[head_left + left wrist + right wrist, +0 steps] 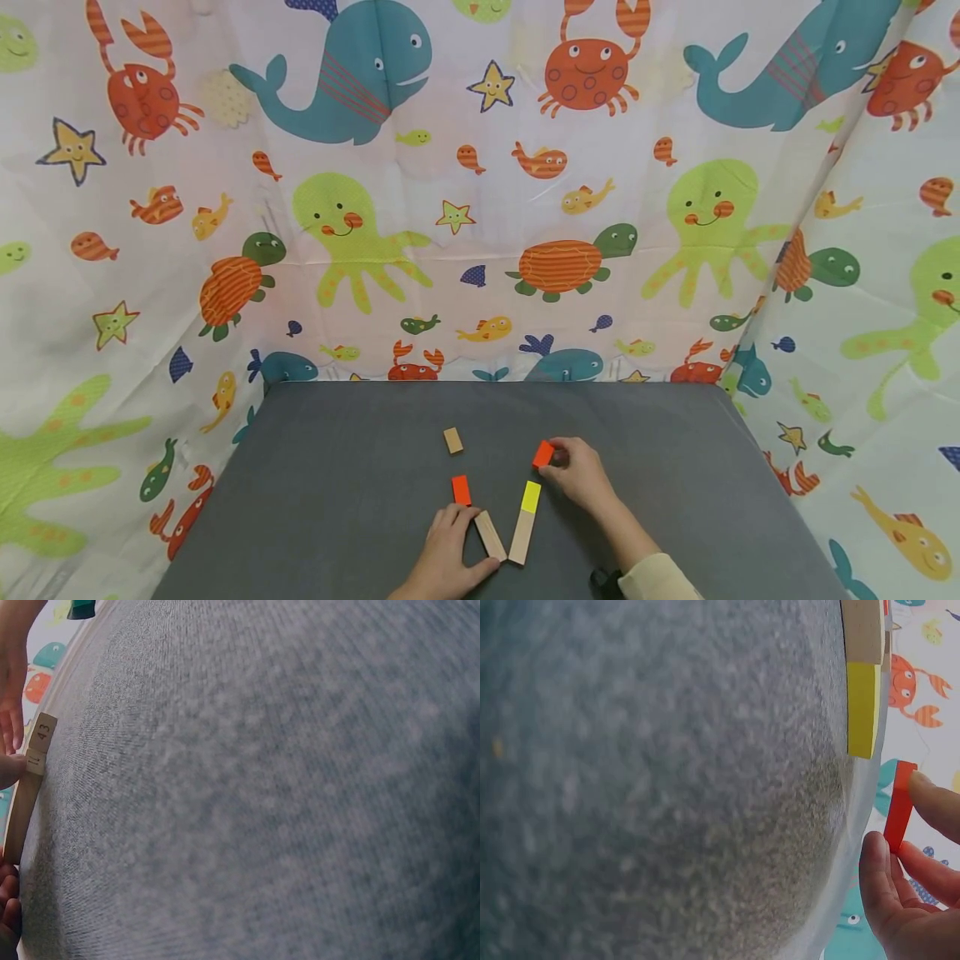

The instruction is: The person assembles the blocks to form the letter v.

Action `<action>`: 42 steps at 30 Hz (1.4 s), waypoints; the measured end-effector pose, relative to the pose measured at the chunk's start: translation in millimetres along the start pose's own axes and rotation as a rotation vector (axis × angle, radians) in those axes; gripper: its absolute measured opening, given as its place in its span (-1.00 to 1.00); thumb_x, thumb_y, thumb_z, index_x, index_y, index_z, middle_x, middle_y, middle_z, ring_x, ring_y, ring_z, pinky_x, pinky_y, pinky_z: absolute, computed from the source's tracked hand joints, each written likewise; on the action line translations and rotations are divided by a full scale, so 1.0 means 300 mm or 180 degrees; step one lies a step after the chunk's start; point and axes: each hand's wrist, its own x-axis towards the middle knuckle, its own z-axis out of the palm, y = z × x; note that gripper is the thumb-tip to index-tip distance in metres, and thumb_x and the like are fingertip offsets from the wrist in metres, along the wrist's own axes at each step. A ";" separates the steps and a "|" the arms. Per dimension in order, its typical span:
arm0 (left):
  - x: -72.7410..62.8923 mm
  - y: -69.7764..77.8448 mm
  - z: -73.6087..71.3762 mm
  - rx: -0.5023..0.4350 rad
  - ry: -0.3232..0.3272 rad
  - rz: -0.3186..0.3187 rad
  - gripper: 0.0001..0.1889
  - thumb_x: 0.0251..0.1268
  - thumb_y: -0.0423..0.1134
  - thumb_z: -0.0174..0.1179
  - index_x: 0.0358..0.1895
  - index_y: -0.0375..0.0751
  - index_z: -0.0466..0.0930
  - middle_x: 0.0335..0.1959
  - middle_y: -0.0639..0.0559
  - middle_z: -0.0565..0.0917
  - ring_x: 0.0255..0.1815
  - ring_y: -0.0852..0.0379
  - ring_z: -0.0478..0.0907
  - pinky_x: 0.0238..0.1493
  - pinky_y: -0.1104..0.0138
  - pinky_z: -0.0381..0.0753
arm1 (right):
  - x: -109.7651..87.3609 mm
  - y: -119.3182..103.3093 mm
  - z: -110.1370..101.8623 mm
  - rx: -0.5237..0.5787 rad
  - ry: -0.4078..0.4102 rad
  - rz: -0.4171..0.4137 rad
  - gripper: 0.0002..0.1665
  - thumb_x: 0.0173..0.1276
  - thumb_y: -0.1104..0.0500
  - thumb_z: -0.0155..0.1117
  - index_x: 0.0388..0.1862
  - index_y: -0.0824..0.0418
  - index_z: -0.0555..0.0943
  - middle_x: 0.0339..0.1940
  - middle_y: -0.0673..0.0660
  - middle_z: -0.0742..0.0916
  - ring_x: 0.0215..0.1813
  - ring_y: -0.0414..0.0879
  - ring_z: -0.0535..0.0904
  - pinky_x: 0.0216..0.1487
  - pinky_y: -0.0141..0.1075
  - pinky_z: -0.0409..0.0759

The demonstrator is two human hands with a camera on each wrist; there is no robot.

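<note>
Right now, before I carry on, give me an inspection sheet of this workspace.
Surface: grey tabletop, textured.
Job's things: left wooden block and right wooden block form a V; yellow block touches the right one's far end; far red block sits just beyond the left one; small tan block stands apart, farthest away.
Clutter: dark item by the right sleeve, too unclear to identify.
Left hand: spans the left wooden block, touching both ends.
Right hand: fingers pinch another red block.
Cables: nothing seen.
Surroundings: sea-animal fabric behind and on both sides.
</note>
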 end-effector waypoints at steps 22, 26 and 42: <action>0.009 -0.016 0.000 -0.0012 -0.0033 -0.0003 -0.19 0.08 0.37 0.37 0.30 -0.09 0.49 0.11 0.01 0.49 0.05 0.02 0.39 0.07 -0.06 0.53 | -0.009 0.009 0.034 -0.0068 -0.0192 -0.0042 -0.40 0.10 0.22 0.61 0.15 0.25 0.66 -0.05 0.14 0.69 -0.07 -0.02 0.61 0.05 0.00 0.63; 0.011 -0.017 0.003 -0.0003 -0.0020 -0.0016 -0.18 0.07 0.39 0.36 0.30 -0.07 0.49 0.12 0.02 0.49 0.05 0.02 0.39 0.08 -0.06 0.53 | -0.009 0.015 0.035 -0.0080 -0.0208 -0.0071 -0.41 0.09 0.21 0.62 0.13 0.26 0.66 -0.08 0.13 0.69 -0.09 -0.04 0.61 0.03 -0.01 0.63; 0.002 -0.006 0.002 -0.0035 -0.0014 0.0012 -0.20 0.10 0.34 0.37 0.30 -0.09 0.49 0.11 0.00 0.49 0.04 0.02 0.38 0.07 -0.07 0.51 | -0.009 0.024 0.032 -0.0101 -0.0300 -0.0023 -0.41 0.09 0.18 0.62 0.12 0.29 0.67 -0.11 0.12 0.68 -0.11 -0.05 0.59 -0.01 -0.06 0.62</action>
